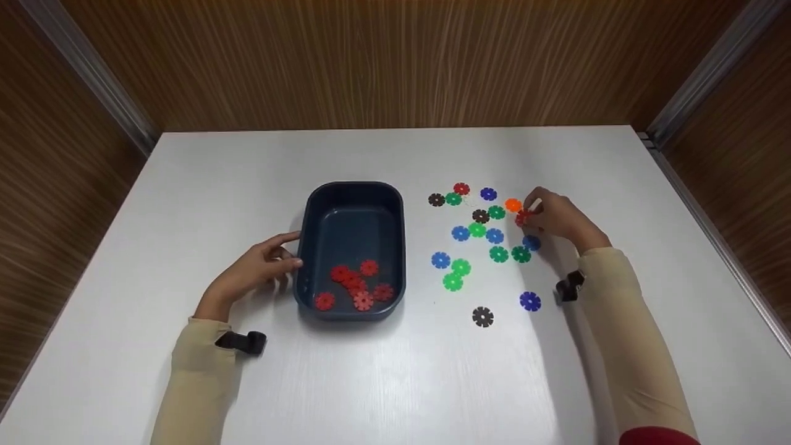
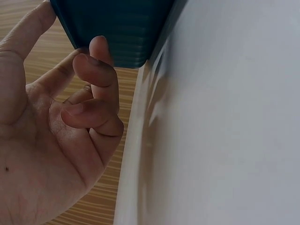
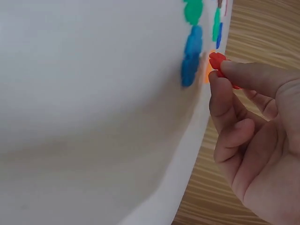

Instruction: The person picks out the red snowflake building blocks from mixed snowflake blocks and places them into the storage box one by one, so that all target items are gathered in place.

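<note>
My right hand [image 1: 556,215] pinches a red notched plastic disc [image 3: 217,60] between thumb and fingertips, at the far right of a spread of discs. Right beside it is an orange disc [image 1: 513,205]. With thumb and index finger, my left hand [image 1: 250,270] touches the left side of a dark blue oblong tray [image 1: 301,290]; its other fingers bend loosely, as the left wrist view shows. Several red discs [image 1: 363,301] lie inside the tray toward its near end, some overlapping.
Right of the tray, loose discs lie on the white table [image 1: 395,395]: blue [image 1: 440,260], green [image 1: 453,282], black [image 1: 483,317] and another red [image 1: 461,188]. One dark blue disc [image 1: 530,301] lies near the right wrist. Wood-grain panels [image 1: 395,68] enclose the back and sides.
</note>
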The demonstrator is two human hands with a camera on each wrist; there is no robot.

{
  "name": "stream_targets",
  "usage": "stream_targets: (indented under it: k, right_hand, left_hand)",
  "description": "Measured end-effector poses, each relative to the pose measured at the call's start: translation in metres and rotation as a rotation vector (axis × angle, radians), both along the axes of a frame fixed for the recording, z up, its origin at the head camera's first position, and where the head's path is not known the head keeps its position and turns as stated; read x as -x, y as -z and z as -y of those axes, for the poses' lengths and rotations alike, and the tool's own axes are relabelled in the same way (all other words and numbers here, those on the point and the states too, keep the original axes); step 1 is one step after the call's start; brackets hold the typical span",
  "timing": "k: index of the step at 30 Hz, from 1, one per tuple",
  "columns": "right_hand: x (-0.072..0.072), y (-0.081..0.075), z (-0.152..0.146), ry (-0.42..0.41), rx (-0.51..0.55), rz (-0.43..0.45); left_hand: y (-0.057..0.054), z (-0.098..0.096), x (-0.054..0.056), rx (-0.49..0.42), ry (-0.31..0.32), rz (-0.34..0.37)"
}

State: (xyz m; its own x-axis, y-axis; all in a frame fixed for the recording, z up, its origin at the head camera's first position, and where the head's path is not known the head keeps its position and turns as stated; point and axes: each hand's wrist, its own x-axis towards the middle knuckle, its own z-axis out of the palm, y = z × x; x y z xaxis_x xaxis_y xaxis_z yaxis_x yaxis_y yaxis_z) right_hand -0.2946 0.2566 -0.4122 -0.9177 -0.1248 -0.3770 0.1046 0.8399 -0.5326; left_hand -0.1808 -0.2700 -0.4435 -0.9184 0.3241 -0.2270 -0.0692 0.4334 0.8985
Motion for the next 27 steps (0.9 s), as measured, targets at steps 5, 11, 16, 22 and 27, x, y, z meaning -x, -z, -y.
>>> stream_targets:
  k: [5, 11, 16, 22, 27]
  right_hand:
    - [-0.002, -0.007, 0.01, -0.018, 0.041, -0.052]
    - [-0.006, -0.015, 0.028, -0.081, 0.07, -0.089]
    - [-0.008, -0.021, 0.046, -0.103, 0.138, -0.127]
    - [-0.013, -0.028, 0.073, -0.148, 0.234, -0.177]
    - [-0.019, -0.029, 0.094, -0.206, 0.264, -0.202]
  left_hand:
    - [0.0, 0.0, 0.0, -0.002, 0.004, 0.001]
    - [-0.001, 0.0, 0.0, -0.004, 0.004, 0.002]
    - [-0.001, -0.001, 0.0, -0.005, 0.0, 0.001]
    - [-0.001, 0.0, 0.0, -0.018, 0.006, -0.007]
    - [-0.001, 0.0, -0.001, -0.034, 0.005, -0.011]
